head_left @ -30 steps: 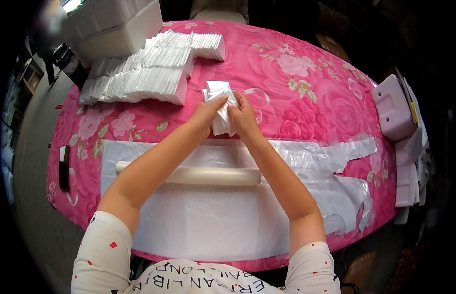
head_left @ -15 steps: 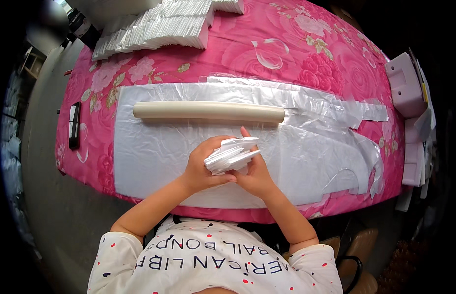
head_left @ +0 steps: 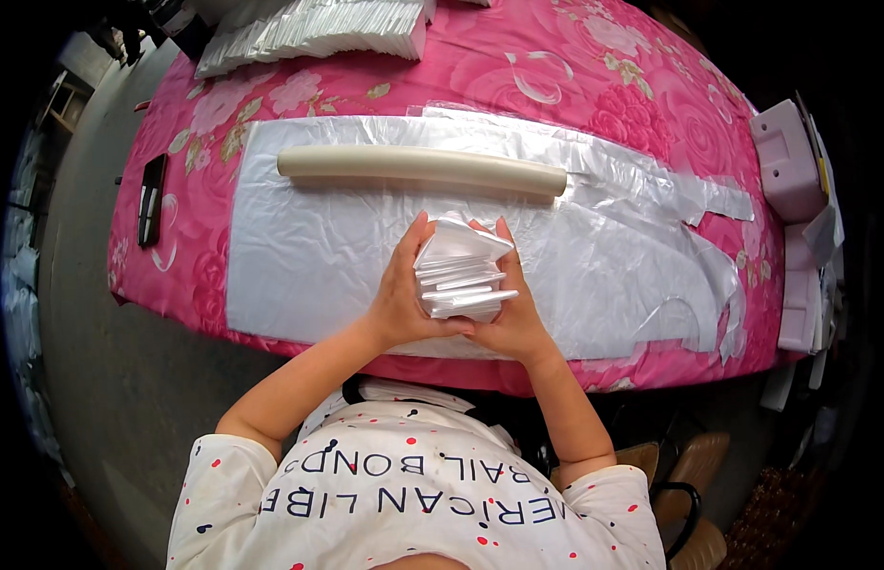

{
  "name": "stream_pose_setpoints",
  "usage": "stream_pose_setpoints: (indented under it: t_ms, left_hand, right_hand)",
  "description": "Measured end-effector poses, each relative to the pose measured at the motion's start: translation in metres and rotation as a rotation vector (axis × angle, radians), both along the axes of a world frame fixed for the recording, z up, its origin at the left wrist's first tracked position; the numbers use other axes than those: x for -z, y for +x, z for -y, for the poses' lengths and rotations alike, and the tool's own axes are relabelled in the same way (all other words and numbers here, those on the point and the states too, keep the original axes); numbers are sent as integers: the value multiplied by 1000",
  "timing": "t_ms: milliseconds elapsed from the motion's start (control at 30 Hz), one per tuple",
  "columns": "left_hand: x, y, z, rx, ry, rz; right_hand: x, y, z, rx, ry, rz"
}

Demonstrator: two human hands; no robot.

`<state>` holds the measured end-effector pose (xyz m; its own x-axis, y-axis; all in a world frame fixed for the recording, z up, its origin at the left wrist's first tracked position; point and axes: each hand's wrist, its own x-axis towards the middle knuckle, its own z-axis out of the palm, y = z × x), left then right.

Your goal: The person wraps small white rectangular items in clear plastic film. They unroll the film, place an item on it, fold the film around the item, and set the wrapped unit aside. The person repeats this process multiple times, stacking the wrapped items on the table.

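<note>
Between my two hands is a stack of folded white plastic sheets (head_left: 461, 271), its layers uneven and some edges sticking out to the right. My left hand (head_left: 401, 299) grips the stack's left side, fingers pointing up along it and thumb across the bottom. On the other side my right hand (head_left: 521, 313) closes round it, its thumb meeting the left one below. Under the hands lies a wide layer of thin, whitish plastic film (head_left: 309, 252), wrinkled and ragged on the right. A cream-coloured tube (head_left: 423, 169) rests across the film just beyond the stack.
A pink floral cloth (head_left: 518, 85) covers the table. Rows of folded white packets (head_left: 318, 36) stand at the far left. A dark phone (head_left: 151, 199) lies near the left edge. Pale pink boxes (head_left: 789, 171) line the right edge. A chair (head_left: 699, 465) stands at lower right.
The stack has turned in my hands, its layers now lying more level and facing me. My fingers have shifted up along its sides. The whole table sits higher in view.
</note>
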<state>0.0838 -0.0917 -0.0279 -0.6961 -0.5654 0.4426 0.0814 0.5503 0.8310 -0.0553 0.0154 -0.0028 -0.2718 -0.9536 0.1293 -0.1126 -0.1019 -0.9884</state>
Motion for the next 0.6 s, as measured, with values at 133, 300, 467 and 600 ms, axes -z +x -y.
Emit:
stream_pose_setpoints:
  t_ms: [133,300,467,600]
  left_hand:
    - [0,2,0,78,223,-30]
    - [0,0,2,112,236,-35]
    - [-3,3,4,156,187,26]
    - [-4,1,4,208,154,30]
  right_hand:
    - [3,0,-3,-5,-59,68]
    - [8,-5,-8,105,-91,-207]
    - [13,-4,-13,131,-128,-160]
    - [13,-5,-15,156,-127,-62]
